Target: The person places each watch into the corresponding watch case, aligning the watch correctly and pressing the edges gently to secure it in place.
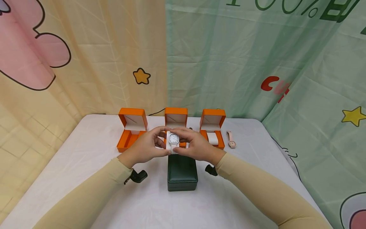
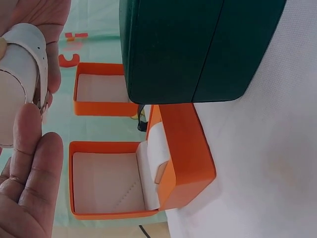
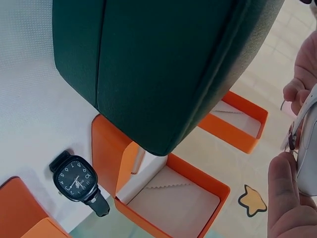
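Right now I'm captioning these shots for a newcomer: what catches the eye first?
Both hands, left hand and right hand, pinch a white square-faced wristwatch on its cushion above a closed dark green box. Behind stand three open orange boxes; a pink wristwatch lies far right.

middle orange box point(image 1: 175, 115): base hidden behind the hands and white watch point(image 1: 173, 139)
black watch point(image 3: 79, 182): unseen from the head view

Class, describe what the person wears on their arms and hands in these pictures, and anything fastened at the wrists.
Both arms wear snug, plain beige sleeves reaching the wrists. The left hand and right hand are bare, without gloves. A small black device is fastened under each wrist.
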Demonstrator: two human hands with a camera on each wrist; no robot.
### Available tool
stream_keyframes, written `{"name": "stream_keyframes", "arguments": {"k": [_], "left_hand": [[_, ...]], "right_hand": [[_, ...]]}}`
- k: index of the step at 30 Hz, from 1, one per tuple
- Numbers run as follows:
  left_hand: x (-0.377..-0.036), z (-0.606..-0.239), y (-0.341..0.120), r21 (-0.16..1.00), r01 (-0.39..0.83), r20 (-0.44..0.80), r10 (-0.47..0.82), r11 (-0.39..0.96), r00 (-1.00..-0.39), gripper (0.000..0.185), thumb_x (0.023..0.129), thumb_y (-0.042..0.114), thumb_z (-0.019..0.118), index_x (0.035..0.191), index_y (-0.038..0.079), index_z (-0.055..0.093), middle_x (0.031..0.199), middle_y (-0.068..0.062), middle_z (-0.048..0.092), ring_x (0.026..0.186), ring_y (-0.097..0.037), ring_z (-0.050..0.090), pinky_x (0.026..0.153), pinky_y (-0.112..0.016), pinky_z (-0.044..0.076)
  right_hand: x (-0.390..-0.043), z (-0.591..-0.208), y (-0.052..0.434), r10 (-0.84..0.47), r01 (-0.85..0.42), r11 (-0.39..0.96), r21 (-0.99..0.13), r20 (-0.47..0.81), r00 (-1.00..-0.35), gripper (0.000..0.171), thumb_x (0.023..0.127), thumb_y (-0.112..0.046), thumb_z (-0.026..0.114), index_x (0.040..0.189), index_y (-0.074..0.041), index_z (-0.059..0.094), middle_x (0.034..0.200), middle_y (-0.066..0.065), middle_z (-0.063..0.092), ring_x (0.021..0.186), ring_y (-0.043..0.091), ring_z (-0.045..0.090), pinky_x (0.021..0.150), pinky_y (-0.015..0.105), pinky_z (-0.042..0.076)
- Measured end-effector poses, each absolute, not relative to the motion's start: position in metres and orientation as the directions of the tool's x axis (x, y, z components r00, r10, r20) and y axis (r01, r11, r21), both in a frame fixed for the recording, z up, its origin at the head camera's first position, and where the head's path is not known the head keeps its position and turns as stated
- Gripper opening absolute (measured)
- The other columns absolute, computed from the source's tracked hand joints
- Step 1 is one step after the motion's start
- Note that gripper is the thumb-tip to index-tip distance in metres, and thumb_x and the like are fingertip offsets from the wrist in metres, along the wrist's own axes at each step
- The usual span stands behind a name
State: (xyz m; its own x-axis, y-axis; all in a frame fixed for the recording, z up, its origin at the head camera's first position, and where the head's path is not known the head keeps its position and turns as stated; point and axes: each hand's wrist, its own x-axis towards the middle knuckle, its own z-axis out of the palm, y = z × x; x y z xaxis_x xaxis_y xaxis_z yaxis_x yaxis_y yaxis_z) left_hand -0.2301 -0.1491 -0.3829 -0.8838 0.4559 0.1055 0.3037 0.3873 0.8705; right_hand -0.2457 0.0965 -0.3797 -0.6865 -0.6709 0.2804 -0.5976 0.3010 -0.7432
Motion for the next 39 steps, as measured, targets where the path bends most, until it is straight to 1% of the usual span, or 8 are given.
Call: {"name": "stream_keyframes", "arguments": {"k": [2,4,9,11,18,22,31,39], "left_hand": [[-0.230,-0.383,-0.150,0.872,0.302,0.104,0.455,0.386,-0.884,0.081,0.084,0.014,0.089,0.152,0.012,0.046,0.127,-0.011,0.065,0.092,-0.019,0.073,0.088,-0.032,0.064],[-0.230,-0.384,-0.150,0.871,0.302,0.105,0.454,0.386,-0.885,0.080,0.084,0.013,0.089,0.152,0.012,0.046,0.127,-0.011,0.065,0.092,-0.018,0.073,0.089,-0.033,0.064],[-0.231,-0.385,-0.150,0.873,0.306,0.112,0.454,0.380,-0.884,0.079,0.084,0.013,0.089,0.151,0.012,0.047,0.127,-0.011,0.065,0.092,-0.019,0.073,0.095,-0.049,0.062],[-0.232,-0.386,-0.150,0.875,0.303,0.111,0.453,0.378,-0.884,0.079,0.084,0.013,0.089,0.151,0.012,0.047,0.127,-0.012,0.065,0.092,-0.019,0.073,0.096,-0.052,0.061],[-0.232,-0.386,-0.152,0.874,0.294,0.096,0.455,0.387,-0.885,0.079,0.084,0.015,0.090,0.151,0.011,0.047,0.127,-0.013,0.065,0.093,-0.019,0.073,0.090,-0.033,0.063],[-0.232,-0.385,-0.153,0.877,0.295,0.098,0.458,0.380,-0.883,0.079,0.084,0.015,0.090,0.151,0.010,0.047,0.126,-0.013,0.065,0.093,-0.019,0.073,0.090,-0.033,0.063],[-0.231,-0.384,-0.154,0.875,0.289,0.094,0.449,0.389,-0.888,0.079,0.083,0.014,0.090,0.151,0.014,0.048,0.126,-0.011,0.066,0.092,-0.019,0.073,0.089,-0.032,0.064],[-0.231,-0.385,-0.156,0.874,0.299,0.104,0.454,0.384,-0.885,0.080,0.084,0.014,0.089,0.152,0.012,0.047,0.126,-0.012,0.066,0.094,-0.019,0.073,0.088,-0.031,0.063]], "right_hand": [[-0.246,-0.380,0.097,-0.671,-0.604,0.307,-0.735,0.283,-0.686,0.066,0.093,-0.012,0.081,0.154,-0.017,0.056,0.152,0.006,0.056,0.120,0.023,0.062,0.100,0.044,0.060],[-0.246,-0.379,0.097,-0.670,-0.606,0.311,-0.732,0.283,-0.686,0.067,0.092,-0.011,0.082,0.154,-0.017,0.056,0.150,0.006,0.057,0.118,0.022,0.063,0.101,0.042,0.060],[-0.245,-0.380,0.096,-0.667,-0.595,0.316,-0.739,0.272,-0.693,0.068,0.091,-0.011,0.082,0.154,-0.016,0.055,0.148,0.007,0.057,0.121,0.023,0.062,0.104,0.046,0.058],[-0.245,-0.381,0.095,-0.665,-0.586,0.322,-0.743,0.263,-0.699,0.068,0.091,-0.011,0.082,0.154,-0.015,0.055,0.148,0.008,0.056,0.123,0.024,0.061,0.105,0.048,0.057],[-0.244,-0.381,0.091,-0.652,-0.590,0.373,-0.716,0.250,-0.716,0.068,0.089,-0.011,0.084,0.151,-0.015,0.056,0.149,0.006,0.054,0.126,0.024,0.055,0.106,0.044,0.057],[-0.244,-0.381,0.090,-0.662,-0.575,0.327,-0.750,0.252,-0.706,0.067,0.089,-0.007,0.083,0.150,-0.011,0.056,0.148,0.010,0.052,0.129,0.027,0.055,0.111,0.048,0.053],[-0.243,-0.379,0.087,-0.651,-0.543,0.358,-0.760,0.214,-0.728,0.066,0.089,-0.009,0.084,0.147,-0.011,0.054,0.148,0.008,0.050,0.126,0.025,0.058,0.111,0.043,0.054],[-0.243,-0.378,0.084,-0.652,-0.537,0.362,-0.762,0.204,-0.730,0.065,0.089,-0.010,0.083,0.147,-0.011,0.052,0.147,0.009,0.050,0.126,0.025,0.058,0.111,0.043,0.054]]}}
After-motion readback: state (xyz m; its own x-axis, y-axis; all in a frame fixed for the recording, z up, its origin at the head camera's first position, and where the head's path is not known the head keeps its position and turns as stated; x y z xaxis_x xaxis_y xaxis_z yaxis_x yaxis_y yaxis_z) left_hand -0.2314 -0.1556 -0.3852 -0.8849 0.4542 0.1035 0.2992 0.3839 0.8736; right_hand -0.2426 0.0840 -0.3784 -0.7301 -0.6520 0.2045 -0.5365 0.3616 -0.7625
